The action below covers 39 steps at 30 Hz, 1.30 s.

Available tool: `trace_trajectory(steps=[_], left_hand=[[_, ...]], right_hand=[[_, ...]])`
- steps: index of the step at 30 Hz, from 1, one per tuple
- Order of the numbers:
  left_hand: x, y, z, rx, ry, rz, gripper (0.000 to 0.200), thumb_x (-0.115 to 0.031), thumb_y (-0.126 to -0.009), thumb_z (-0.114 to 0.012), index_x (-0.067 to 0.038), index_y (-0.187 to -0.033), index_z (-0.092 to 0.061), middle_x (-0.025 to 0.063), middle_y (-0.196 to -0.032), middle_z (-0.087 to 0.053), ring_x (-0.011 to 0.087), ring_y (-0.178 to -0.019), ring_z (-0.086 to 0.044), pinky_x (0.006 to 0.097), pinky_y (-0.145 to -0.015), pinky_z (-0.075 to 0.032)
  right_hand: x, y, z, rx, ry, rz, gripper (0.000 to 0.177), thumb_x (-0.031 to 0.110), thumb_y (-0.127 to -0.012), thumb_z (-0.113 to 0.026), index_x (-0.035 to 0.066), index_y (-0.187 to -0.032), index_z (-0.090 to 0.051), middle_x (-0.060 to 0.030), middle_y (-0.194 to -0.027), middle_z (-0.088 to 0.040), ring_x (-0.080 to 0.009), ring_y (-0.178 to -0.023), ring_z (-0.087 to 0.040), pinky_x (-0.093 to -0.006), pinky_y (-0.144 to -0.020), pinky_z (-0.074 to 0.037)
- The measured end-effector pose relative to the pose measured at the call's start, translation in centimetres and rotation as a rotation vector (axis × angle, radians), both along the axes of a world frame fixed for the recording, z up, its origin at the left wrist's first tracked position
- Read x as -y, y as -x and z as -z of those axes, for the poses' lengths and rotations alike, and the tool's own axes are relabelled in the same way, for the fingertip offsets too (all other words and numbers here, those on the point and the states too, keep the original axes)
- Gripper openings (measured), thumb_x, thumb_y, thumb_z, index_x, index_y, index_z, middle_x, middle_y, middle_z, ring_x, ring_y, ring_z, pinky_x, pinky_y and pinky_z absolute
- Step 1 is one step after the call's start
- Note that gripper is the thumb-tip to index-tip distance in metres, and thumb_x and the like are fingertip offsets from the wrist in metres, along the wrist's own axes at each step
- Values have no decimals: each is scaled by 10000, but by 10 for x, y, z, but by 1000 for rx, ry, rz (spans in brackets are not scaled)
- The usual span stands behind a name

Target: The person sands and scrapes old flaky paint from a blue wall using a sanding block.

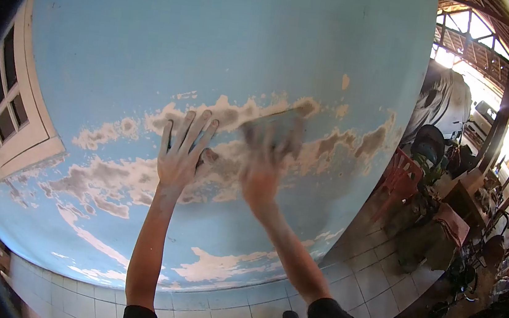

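A light blue wall (pixel 217 37) with peeling paint fills most of the view. Bands of bare, patchy plaster (pixel 103 180) run across it. My left hand (pixel 182 151) lies flat on the wall with its fingers spread, over the upper worn band. To its right, my right hand (pixel 265 160) is against the wall, its fingers smeared by motion. A dark, thin edge shows above those fingers, perhaps of a flat sheet under them; I cannot make out what it is.
A white-framed window (pixel 25 128) is at the left. Pale floor tiles (pixel 346 293) run along the wall's foot. At the right are a red plastic chair (pixel 400 177), a covered vehicle (pixel 450 96), a wooden post (pixel 502 117) and piled clutter.
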<state>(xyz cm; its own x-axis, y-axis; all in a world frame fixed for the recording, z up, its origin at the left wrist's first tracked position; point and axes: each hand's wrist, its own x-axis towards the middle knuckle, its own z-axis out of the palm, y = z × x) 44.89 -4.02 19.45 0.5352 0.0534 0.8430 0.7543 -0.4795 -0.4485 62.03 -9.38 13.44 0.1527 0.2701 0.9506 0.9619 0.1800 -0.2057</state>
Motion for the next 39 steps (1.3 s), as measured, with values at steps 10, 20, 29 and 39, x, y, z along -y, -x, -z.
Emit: trace_trajectory(steps=[10, 20, 29, 39], left_hand=[[1, 0, -1, 15, -6, 16, 494, -260, -884, -443, -241, -1377, -481, -18, -1448, -436, 224, -1331, -405, 511, -1088, -315], [-4, 0, 2, 6, -10, 9, 445, -277, -948, -392, -213, -1380, -474, 13, -1441, -441, 256, -1345, -381, 526, -1114, -276], [-7, -2, 3, 41, -79, -4, 499, -252, -872, -431, -270, -1367, -494, -43, -1439, -451, 201, -1314, -431, 492, -1088, -326], [-1, 0, 2, 9, -25, 10, 418, -328, -960, -402, -220, -1349, -510, 9, -1431, -456, 252, -1332, -404, 522, -1098, -298]], right_hand=[[1, -14, -7, -46, -133, -27, 462, 76, -805, -602, 29, -1264, -574, -104, -1442, -433, -452, -1193, -464, -610, -1019, -323], [14, -63, 2, 155, -75, 151, 395, 99, -910, -515, 37, -1299, -541, -137, -1360, -520, -383, -1277, -439, -571, -1071, -276], [1, -69, -2, 42, -85, 122, 401, 201, -917, -509, 81, -1296, -562, -81, -1457, -412, -377, -1362, -311, -627, -1081, -226], [-1, -54, 5, 164, -43, 50, 396, 110, -905, -483, -9, -1280, -534, -145, -1436, -428, -398, -1361, -316, -556, -1103, -239]])
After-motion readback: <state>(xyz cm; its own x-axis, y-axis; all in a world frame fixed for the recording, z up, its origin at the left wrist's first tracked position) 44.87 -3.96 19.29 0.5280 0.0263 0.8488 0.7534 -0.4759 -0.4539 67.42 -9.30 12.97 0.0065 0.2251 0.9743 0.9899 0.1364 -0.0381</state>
